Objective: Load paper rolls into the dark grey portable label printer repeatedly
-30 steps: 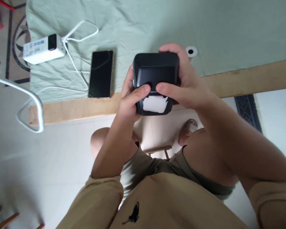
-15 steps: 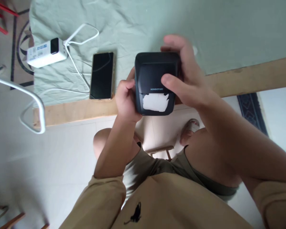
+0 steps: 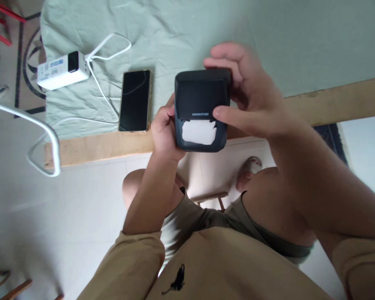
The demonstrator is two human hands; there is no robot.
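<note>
A black NIIMBOT label printer point(image 3: 201, 96) is held up over the table's front edge, with a torn-edged white label point(image 3: 199, 132) on its lower front. My left hand point(image 3: 166, 133) grips the printer from its left side; most of those fingers are hidden behind it. At the printer's right side is my right hand point(image 3: 253, 91), its fingers and thumb spread apart. The right thumb tip overlaps the printer's front beside the brand name, and the fingers curve past its upper right corner. Whether those fingers touch the casing is hard to see.
A smartphone point(image 3: 135, 101) lies on the green tablecloth point(image 3: 175, 25) left of the printer. Farther left sits a white power bank point(image 3: 63, 70) with a white cable point(image 3: 101, 92). Another white cable point(image 3: 51, 137) hangs past the wooden table edge point(image 3: 96, 145).
The printer has shifted slightly left in my left hand. My right hand has moved a little right relative to it, its thumb sliding toward the printer's right edge and its fingers opening wider.
</note>
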